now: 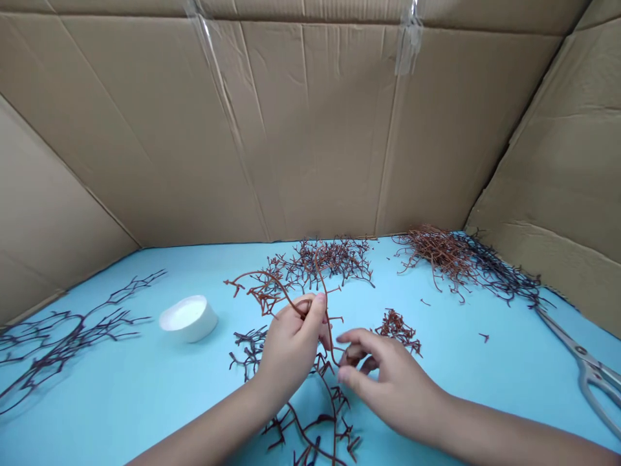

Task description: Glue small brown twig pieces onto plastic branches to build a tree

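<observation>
Pinched between the thumb and fingers of my left hand (295,340) is a thin reddish-brown branched twig (326,298). One part of it arches to the left and another rises upright. My right hand (392,382) has its fingers curled around the twig's lower end, thumb and fingertips close together; the exact contact is partly hidden. Below both hands lies a larger branched twig (334,414) with dark tips. Just left of my left hand are dark forked sprigs (250,349), partly covered by the wrist.
Behind the hands is a pile of forked sprigs (330,259); a small reddish pile (400,330) sits nearer. Brown and dark stems (441,252) are heaped at back right, beside scissors (582,359). At left are a white tape roll (189,318) and dark branches (72,336). Cardboard walls (310,129) enclose the blue surface.
</observation>
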Motion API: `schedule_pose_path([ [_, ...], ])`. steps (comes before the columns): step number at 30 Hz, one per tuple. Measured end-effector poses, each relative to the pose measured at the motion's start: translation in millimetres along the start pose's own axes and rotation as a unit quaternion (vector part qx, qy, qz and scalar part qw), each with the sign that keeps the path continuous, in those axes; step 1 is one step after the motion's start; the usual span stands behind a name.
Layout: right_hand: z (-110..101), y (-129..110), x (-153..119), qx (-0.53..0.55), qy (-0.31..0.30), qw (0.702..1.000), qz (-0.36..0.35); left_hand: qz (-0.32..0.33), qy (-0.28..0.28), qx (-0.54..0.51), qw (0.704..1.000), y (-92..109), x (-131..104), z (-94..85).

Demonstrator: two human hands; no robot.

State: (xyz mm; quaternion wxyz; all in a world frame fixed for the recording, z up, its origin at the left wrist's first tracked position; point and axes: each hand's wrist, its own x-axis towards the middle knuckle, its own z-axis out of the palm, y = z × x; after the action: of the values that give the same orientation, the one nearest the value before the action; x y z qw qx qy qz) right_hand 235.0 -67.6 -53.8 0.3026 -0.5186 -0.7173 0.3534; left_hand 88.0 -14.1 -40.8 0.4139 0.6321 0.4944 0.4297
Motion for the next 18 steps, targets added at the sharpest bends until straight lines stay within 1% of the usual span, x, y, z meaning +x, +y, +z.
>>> schedule_pose_path([
  [2,0.7,-0.9,-0.7,0.006,0.013,1.000,-0.005,-0.003,0.013,0.010,1.000,-0.5,-1.2,-0.2],
  [4,-3.8,-0.6,-4.1,-0.060,0.072,0.994,-0.061,-0.022,0.035,0.025,0.999,-3.1,1.5,-3.1],
  [5,-6.8,-0.1,-6.6,-0.107,0.105,0.983,-0.105,-0.030,0.045,0.035,0.998,-4.7,3.8,-4.8],
  [7,-12.2,1.4,-11.8,-0.196,0.153,0.947,-0.204,-0.036,0.054,0.053,0.997,-7.4,8.5,-7.6],
  [8,-14.1,2.3,-13.9,-0.229,0.164,0.927,-0.246,-0.034,0.054,0.057,0.996,-8.1,10.2,-8.4],
  [10,-16.5,4.3,-16.1,-0.272,0.174,0.897,-0.302,-0.025,0.054,0.061,0.996,-7.3,11.5,-8.5],
  [12,-17.6,6.5,-16.2,-0.292,0.198,0.873,-0.338,-0.019,0.056,0.071,0.996,-4.1,10.0,-7.5],
  [14,-17.9,8.6,-16.6,-0.296,0.222,0.856,-0.361,-0.016,0.057,0.082,0.995,-0.3,7.9,-7.4],
  [16,-18.5,9.5,-20.7,-0.289,0.234,0.848,-0.378,-0.012,0.053,0.084,0.995,2.0,8.5,-10.7],
  [18,-20.4,7.4,-29.8,-0.266,0.234,0.852,-0.386,-0.017,0.076,0.068,0.995,1.7,13.9,-19.2],
])
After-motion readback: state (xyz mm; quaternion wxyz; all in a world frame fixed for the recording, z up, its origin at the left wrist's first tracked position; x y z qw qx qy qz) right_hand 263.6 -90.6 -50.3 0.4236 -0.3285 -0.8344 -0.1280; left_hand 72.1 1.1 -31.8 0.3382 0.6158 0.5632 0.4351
